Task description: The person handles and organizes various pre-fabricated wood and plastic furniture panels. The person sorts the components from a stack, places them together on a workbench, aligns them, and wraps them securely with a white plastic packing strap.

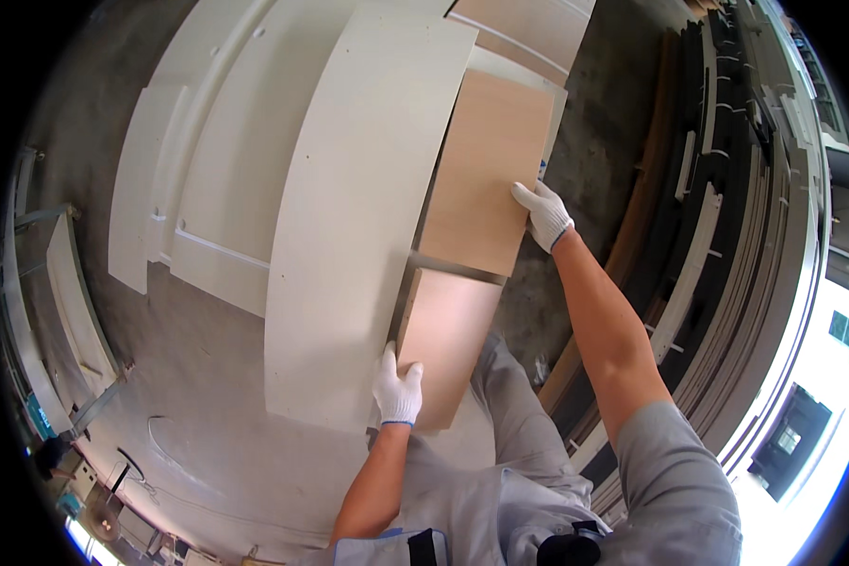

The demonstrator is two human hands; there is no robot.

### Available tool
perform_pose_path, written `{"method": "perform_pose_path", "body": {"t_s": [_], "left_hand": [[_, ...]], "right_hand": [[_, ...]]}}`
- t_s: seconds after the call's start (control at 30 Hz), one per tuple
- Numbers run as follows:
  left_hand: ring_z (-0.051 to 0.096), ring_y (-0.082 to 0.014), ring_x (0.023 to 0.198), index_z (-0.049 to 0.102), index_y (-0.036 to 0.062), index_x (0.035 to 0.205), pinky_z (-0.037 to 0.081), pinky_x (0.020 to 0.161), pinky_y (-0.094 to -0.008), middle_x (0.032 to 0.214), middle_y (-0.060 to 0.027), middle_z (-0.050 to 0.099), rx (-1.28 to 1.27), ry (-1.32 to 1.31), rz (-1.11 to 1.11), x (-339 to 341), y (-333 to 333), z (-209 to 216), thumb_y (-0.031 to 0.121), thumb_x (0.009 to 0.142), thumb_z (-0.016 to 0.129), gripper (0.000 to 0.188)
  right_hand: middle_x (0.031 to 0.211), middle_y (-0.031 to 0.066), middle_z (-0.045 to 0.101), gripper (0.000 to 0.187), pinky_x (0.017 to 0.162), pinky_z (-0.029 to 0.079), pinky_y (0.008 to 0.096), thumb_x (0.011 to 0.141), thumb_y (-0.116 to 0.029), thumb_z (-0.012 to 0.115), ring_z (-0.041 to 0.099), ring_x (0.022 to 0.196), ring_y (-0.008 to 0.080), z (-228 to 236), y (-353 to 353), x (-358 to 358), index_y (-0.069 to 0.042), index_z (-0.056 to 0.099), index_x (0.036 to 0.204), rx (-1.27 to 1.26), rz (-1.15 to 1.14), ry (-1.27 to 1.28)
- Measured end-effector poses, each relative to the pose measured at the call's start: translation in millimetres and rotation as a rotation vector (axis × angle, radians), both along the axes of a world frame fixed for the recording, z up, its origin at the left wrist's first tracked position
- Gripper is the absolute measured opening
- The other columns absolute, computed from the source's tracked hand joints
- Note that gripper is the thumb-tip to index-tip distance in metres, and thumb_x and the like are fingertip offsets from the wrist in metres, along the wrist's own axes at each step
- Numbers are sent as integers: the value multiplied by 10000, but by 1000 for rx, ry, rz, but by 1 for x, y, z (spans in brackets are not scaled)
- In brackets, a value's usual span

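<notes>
Both hands wear white knit gloves. My left hand (398, 385) grips the left edge of the nearer light-brown wooden panel (451, 330), its thumb over the top face and its fingers along the side. Further off, my right hand (544, 215) is closed on the right edge of a second light-brown panel (489, 160). Its thumb lies on the top face; the other fingers are partly hidden past the edge. A narrow gap separates the two panels, which lie end to end. Left of them runs a long cream-white board (358, 208), with small holes along its edges.
More cream boards (245, 160) lie further left, some bound with white straps. Another brown panel (528, 33) sits beyond the far one. Along the right, long dark and grey strips (726, 283) are stacked. A metal-framed rack (66, 321) stands at the left on the concrete floor (208, 377).
</notes>
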State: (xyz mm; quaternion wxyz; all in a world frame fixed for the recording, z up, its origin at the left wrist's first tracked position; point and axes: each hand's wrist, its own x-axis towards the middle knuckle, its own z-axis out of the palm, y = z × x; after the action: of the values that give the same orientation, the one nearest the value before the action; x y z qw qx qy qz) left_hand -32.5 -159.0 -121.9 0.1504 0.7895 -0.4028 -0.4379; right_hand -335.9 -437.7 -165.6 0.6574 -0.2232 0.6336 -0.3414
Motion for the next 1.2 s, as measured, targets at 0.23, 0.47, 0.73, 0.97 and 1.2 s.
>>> {"method": "perform_pose_path", "body": {"t_s": [0.23,0.47,0.73,0.97,1.2], "left_hand": [[500,-409,1331,498,-12,1436,391,1136,-482,1430,-267,523,-267,-351,-150,35,1,16,225,909,726,621],[419,-404,1429,381,-70,1503,352,1186,-429,1525,-306,434,-145,-326,-145,162,-211,-22,423,811,833,962],[467,-395,1398,433,-118,1452,383,1160,-423,1478,-309,494,-141,-140,-153,156,-257,-27,431,766,858,976],[460,-386,1406,440,-111,1453,376,1162,-427,1486,-297,493,-168,-221,-213,152,-258,-24,403,790,854,936],[447,-394,1407,435,-35,1478,352,1177,-459,1501,-258,486,-100,-319,40,178,-142,-37,387,833,815,859]], "right_hand": [[1183,235,707,636,961,510,370,855,-402,754,680,1117,295,22,65,10,77,630,1255,-168,99,1014],[1382,201,571,860,1070,469,406,741,-290,856,587,1262,338,40,257,137,-28,461,1458,164,105,628],[1556,252,369,857,1144,382,424,776,-252,828,401,1425,411,23,272,171,-44,403,1491,202,-47,705],[1594,299,298,863,1195,321,409,787,-259,824,333,1472,423,33,282,176,-36,394,1502,271,-113,652],[1524,329,387,875,1154,368,495,765,-305,854,412,1398,479,37,117,84,8,432,1465,-449,246,1125]]}}
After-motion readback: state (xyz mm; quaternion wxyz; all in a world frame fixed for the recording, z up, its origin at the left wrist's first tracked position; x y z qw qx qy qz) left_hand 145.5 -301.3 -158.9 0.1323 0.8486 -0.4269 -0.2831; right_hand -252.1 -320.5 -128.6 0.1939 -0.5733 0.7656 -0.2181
